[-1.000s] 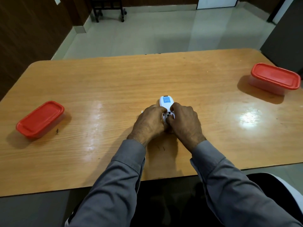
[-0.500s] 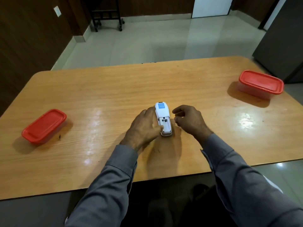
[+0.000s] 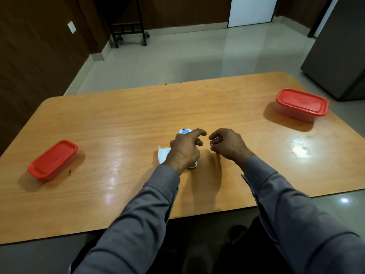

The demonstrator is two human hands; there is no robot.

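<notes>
A white handheld device [image 3: 185,131] with a blue label lies near the middle of the wooden table [image 3: 138,115]; only its far end and near corner show. My left hand [image 3: 184,150] lies over it, fingers loosely bent and reaching past its right side. A loose white cover piece [image 3: 163,155] sits on the table just left of that hand. My right hand [image 3: 227,144] hovers a little to the right of the device with its fingers curled in; nothing shows between them.
A red-lidded plastic box [image 3: 52,160] sits near the table's left edge, and another red-lidded box [image 3: 302,103] at the far right. Tiled floor, a black wheeled stand [image 3: 128,32] and a dark cabinet [image 3: 339,56] lie beyond the table.
Both hands were closed together on the device. The right hand has pulled away to the right, the left hand has slid over the device, and the white cover piece now shows beside it.
</notes>
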